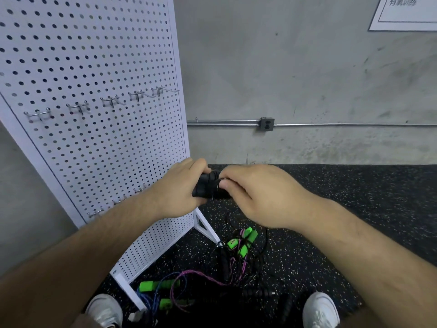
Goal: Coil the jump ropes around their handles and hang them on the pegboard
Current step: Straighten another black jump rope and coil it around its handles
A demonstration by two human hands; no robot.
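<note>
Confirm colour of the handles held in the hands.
Black handles, clearest in the head view.

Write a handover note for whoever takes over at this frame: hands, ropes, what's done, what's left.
Left hand: grips the pair of black jump-rope handles, held up in front of the board.
Right hand: pinches the thin black cord against those handles; coiling seems under way.
White perforated metal pegboard: the upper row of silver wire hooks is bare; nothing visibly hung.
On the speckled black rubber floor: a tangle of green-handled ropes with purple and blue cords, plus loose black ribbed handles.
Left to do: finish this coil, hang it, then do the ropes on the floor.
</note>
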